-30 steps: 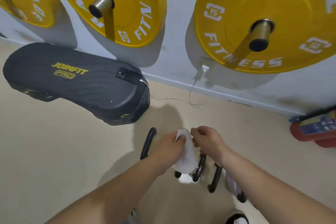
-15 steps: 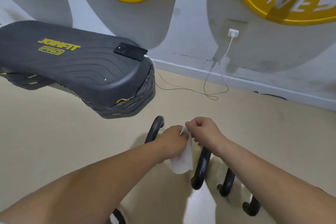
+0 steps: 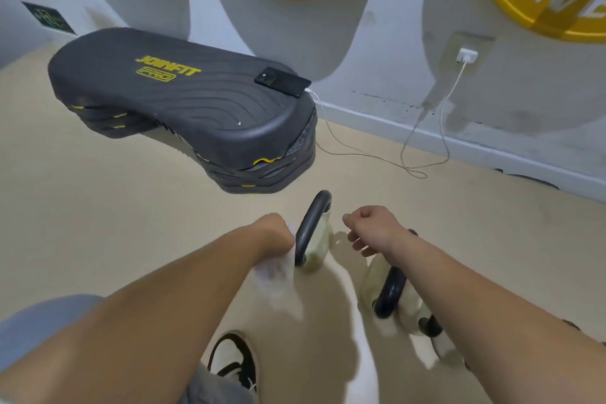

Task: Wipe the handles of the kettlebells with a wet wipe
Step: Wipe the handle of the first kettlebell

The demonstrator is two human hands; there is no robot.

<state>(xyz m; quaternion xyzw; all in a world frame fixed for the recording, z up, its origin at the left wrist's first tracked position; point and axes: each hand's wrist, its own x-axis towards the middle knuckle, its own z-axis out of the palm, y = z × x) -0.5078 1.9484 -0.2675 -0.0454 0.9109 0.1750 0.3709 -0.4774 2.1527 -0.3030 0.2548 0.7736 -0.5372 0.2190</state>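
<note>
**Wipe bunched in the left hand beside the first handle**

Head view. The left hand (image 3: 274, 229) is turned knuckles-up, so its fingertips are hidden. They curl under and clamp the wipe (image 3: 278, 272), which hangs as a white blur just left of the first handle (image 3: 311, 226). The blur hides whether wipe and handle touch. The pale kettlebell (image 3: 316, 251) under that handle nearly melts into the floor (image 3: 98, 207).

Right of the first handle, the right hand (image 3: 369, 229) hovers with its fingers curled together on nothing. Its wrist covers the top of the second handle (image 3: 390, 292). Further right, the third handle (image 3: 430, 326) is half hidden by the forearm.

Beyond the first handle a strip of bare floor runs to the step (image 3: 183, 108), which has a phone (image 3: 282, 81) at its edge. Left of the handle the floor lies open. Below it a shoe (image 3: 234, 357) shows.
</note>
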